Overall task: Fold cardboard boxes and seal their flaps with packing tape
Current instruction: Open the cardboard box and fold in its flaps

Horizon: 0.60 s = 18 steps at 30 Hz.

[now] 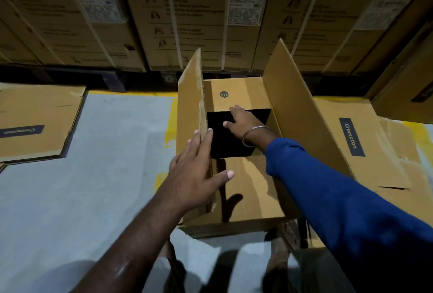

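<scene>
Stacked printed cartons (192,16) wall off the back of a grey warehouse floor (105,152), where an open cardboard box (246,189) stands in front of the person. Left hand (194,170), fingers straight, presses the upright left flap (189,95), likely to fold it inward. Right hand (243,119), fingers spread flat, holds down the far inner flap (234,95). Flattened boxes (39,119) lie alongside; no tape shows.

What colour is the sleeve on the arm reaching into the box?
Blue. The sleeve shows clearly in the head view.
</scene>
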### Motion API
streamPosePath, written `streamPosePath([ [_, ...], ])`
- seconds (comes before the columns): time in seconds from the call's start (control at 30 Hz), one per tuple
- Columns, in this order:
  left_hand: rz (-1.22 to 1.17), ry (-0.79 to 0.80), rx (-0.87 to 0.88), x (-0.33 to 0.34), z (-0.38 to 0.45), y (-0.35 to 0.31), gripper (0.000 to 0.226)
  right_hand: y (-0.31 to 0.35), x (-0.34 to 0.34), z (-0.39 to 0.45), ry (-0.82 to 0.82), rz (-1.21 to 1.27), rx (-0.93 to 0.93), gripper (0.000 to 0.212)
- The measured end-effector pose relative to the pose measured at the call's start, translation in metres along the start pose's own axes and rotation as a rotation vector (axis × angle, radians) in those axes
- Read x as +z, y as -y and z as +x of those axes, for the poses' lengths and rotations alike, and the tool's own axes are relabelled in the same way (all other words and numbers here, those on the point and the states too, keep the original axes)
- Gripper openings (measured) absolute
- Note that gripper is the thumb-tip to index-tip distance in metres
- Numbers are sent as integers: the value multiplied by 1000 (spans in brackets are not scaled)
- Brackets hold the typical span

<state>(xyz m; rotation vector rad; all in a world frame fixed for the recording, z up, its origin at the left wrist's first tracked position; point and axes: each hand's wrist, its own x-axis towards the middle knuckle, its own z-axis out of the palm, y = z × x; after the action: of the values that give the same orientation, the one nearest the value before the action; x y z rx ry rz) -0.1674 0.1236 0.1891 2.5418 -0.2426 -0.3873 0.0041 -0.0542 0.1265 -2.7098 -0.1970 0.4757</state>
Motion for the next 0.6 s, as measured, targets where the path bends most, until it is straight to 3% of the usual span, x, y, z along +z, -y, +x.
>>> streamPosePath([
  [0.13,-187,130,33,14,6,4,85,-5,-58,-93,-249,-318,-165,24],
  [0.2,-86,202,37,23,9,10,85,-15,-84,-144,-376,-354,-138,29],
  [0.3,90,297,19,39,10,19,85,-56,-94,-198,-458,-225,51,50],
  [0.4,224,306,16,54,10,26,85,-88,-75,-216,-283,182,193,54],
  [0.47,253,301,0,61,12,29,88,-88,-62,-218,-201,528,158,53],
  [0.53,269,290,-3,66,13,29,89,-78,-50,-218,-191,645,40,47],
  [0.6,280,276,-11,69,15,29,88,-63,-34,-215,-112,569,-34,48],
])
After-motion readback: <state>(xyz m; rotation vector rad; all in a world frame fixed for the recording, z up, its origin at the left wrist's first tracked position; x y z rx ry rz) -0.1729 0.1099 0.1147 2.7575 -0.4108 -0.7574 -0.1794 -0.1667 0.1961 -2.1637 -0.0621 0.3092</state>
